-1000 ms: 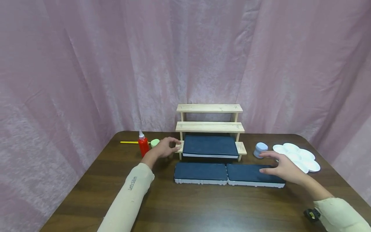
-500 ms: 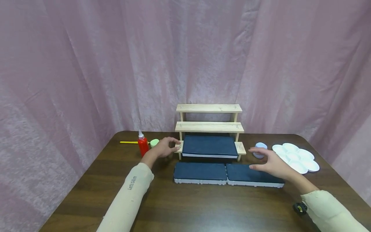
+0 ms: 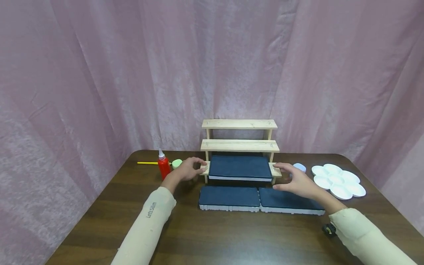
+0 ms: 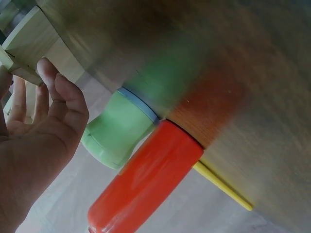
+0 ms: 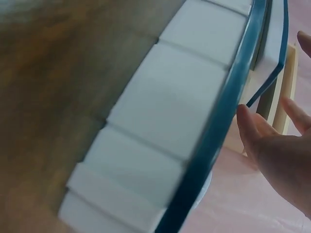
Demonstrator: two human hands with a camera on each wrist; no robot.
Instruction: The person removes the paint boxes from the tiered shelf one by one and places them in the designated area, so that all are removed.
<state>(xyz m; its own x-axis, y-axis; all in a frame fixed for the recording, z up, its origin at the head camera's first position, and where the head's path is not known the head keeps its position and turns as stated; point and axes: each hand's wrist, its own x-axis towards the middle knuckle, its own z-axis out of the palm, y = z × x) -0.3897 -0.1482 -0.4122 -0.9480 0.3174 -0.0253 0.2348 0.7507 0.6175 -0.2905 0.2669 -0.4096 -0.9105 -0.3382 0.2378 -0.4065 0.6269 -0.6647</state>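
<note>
The wooden stand [image 3: 240, 145] ran sideways across the table [image 3: 228, 235] between 2 hands. The left hand [image 3: 188, 169] pinched its left end; the right hand [image 3: 298, 181], fingers spread, was just by its right.

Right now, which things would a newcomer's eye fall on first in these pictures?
Most likely the three-tier wooden stand at the back of the table, with a navy-topped box on its lowest tier. Then the red squeeze bottle, left of the stand, and the white flower-shaped palette at the table's right side.
</note>
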